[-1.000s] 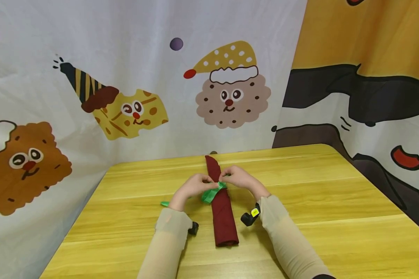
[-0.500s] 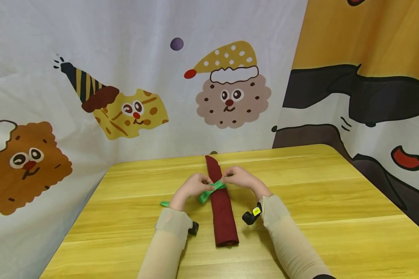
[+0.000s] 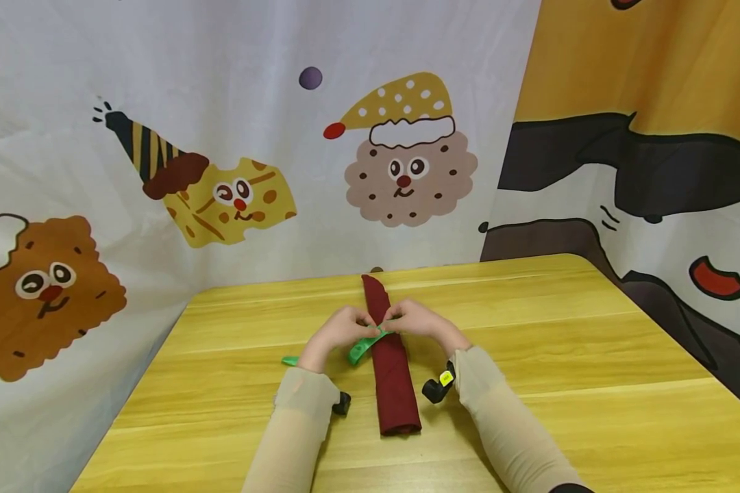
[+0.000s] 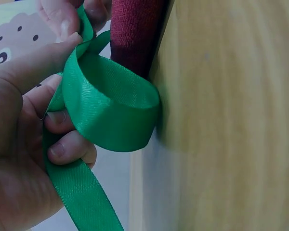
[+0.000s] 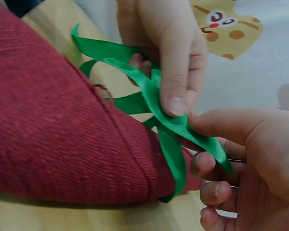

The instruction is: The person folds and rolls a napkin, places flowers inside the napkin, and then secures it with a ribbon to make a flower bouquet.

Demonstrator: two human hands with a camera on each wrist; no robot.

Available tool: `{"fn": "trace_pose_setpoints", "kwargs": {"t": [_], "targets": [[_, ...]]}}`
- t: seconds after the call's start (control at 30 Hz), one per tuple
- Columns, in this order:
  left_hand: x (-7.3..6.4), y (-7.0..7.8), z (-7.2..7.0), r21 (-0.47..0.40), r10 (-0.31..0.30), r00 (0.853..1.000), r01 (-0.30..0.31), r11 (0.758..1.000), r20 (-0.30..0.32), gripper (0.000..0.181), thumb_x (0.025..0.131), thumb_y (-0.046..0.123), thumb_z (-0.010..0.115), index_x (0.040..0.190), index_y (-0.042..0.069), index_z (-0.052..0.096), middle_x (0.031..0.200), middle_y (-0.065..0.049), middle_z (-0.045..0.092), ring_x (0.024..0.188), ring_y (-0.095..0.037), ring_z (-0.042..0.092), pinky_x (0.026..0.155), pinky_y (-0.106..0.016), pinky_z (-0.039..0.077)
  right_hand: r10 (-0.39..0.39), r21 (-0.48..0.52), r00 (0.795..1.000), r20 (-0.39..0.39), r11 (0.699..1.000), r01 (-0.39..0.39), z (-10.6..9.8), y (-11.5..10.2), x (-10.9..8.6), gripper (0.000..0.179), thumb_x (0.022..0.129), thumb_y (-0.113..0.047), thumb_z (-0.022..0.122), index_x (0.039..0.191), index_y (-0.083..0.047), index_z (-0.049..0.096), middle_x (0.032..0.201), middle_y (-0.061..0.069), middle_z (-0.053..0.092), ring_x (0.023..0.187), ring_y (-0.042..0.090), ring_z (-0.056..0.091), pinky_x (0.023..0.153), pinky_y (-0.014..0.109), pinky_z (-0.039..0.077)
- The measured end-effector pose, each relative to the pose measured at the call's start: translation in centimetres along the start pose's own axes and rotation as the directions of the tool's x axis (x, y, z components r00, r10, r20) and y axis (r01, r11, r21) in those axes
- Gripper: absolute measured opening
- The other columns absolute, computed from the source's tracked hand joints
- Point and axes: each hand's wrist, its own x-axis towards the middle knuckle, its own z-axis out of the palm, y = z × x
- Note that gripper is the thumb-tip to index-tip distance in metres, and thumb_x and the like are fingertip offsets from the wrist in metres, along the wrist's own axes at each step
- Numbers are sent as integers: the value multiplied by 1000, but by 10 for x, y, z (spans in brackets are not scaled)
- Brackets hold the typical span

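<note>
A rolled dark red cloth (image 3: 396, 383) lies lengthwise on the table, with a green ribbon (image 3: 362, 350) passing around it near the middle. My left hand (image 3: 344, 327) pinches the ribbon between thumb and fingers; in the left wrist view a wide loop of the ribbon (image 4: 111, 120) hangs beside the roll, and a tail runs down past the curled fingers. From the other side, my right hand (image 3: 418, 319) pinches a short end of the ribbon (image 5: 214, 149) between thumb and index finger. Both hands' fingertips almost meet above the cloth (image 5: 77, 139).
The yellow wood-grain table (image 3: 530, 322) spreads around the roll. A loose ribbon end (image 3: 290, 360) lies on it left of my left wrist. Behind the table hangs a printed curtain (image 3: 253, 82). A small black wrist camera (image 3: 438, 389) sits under the right sleeve.
My right hand has moved slightly left, closer to the left hand. The ribbon loop left of the roll has shifted a little left and narrowed in view. The roll has stayed put.
</note>
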Motion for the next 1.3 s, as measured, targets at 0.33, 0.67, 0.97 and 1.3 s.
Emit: {"fn": "trace_pose_setpoints", "kwargs": {"t": [0.33, 0.67, 0.97, 1.3], "targets": [[-1, 0, 0, 15, -13, 1000, 13, 1000, -19, 13, 91, 23, 69, 88, 12, 73, 74, 0, 63, 51, -12, 40, 55, -28, 39, 81, 37, 995, -61, 996, -79, -12, 4, -6, 17, 93, -15, 61, 87, -2, 70, 84, 9, 66, 74, 17, 54, 71, 34, 46], [-1, 2, -2, 23, 6, 1000, -6, 1000, -14, 15, 90, 26, 70, 85, 13, 74, 70, 2, 62, 50, -11, 37, 55, -26, 37, 51, 19, 999, -4, 999, -51, -3, 0, -1, 13, 92, -13, 64, 85, -5, 72, 71, 3, 58, 61, 11, 42, 60, 27, 37], [5, 1, -5, 58, 25, 999, -27, 998, 44, 14, 91, 16, 68, 80, 8, 72, 66, -1, 59, 50, -11, 34, 54, -26, 35, 53, 41, 999, -2, 998, -53, -1, 4, 0, 17, 94, -12, 61, 82, -2, 70, 59, -4, 45, 53, 10, 34, 53, 25, 31], [17, 11, -8, 241, -16, 986, -24, 970, 166, 32, 89, 17, 71, 62, 12, 54, 56, 3, 41, 50, -11, 31, 54, -26, 34, 91, 49, 994, -52, 995, -89, -4, 15, -5, 11, 92, -6, 60, 90, 0, 69, 78, 3, 62, 68, 12, 49, 66, 27, 43]]}}
